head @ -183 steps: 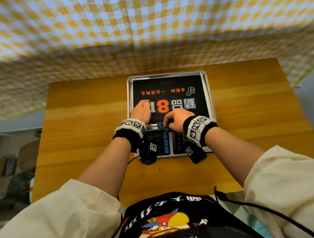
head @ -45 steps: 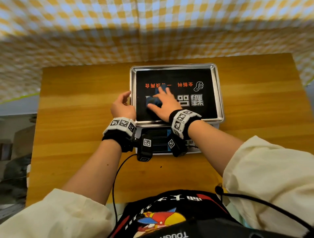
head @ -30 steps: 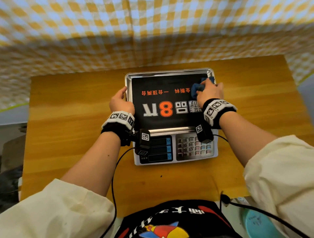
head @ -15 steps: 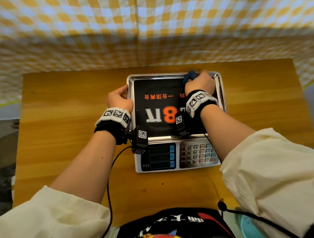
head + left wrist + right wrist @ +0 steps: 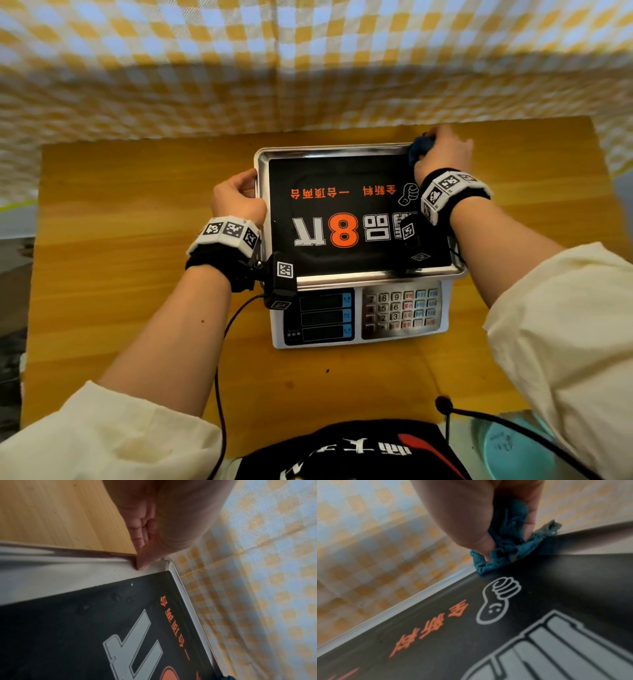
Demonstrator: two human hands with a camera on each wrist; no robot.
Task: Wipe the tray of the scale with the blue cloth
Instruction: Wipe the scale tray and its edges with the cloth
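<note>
A: How is the small crumpled blue cloth (image 5: 506, 547) expected to handle, and where is it found?

B: It is judged soft, light and limp; it is seen bunched into folds. It is pinched by the curled fingers (image 5: 481, 539) of the right hand (image 5: 445, 150) and pressed into the far right corner of the shiny rectangular steel tray (image 5: 342, 148) of the scale. A loose flap is seen lying over the rim there.

A: Should the hold be changed?

B: Probably not. A wad this floppy is best gathered in the fingertips, as is done here, so that a firm pad is presented to the metal. If it were held by an edge alone, it would likely drag and fold under.

A: And the tray itself?

B: It is judged stiff, thin and smooth, possibly loose on the white electronic scale body with keypad (image 5: 400, 311), so it could be shifted by a sideways push. It is steadied at its left rim by the left hand (image 5: 236, 198), whose thumb is laid on the rim while the other fingers are curled beside it. The black printed sheet with orange and white lettering (image 5: 342, 212), laid flat in the tray, looks slick; it could be lifted at its edges if rubbed hard.

A: What carries it all?

B: The yellow wooden worktop (image 5: 137, 240).
</note>
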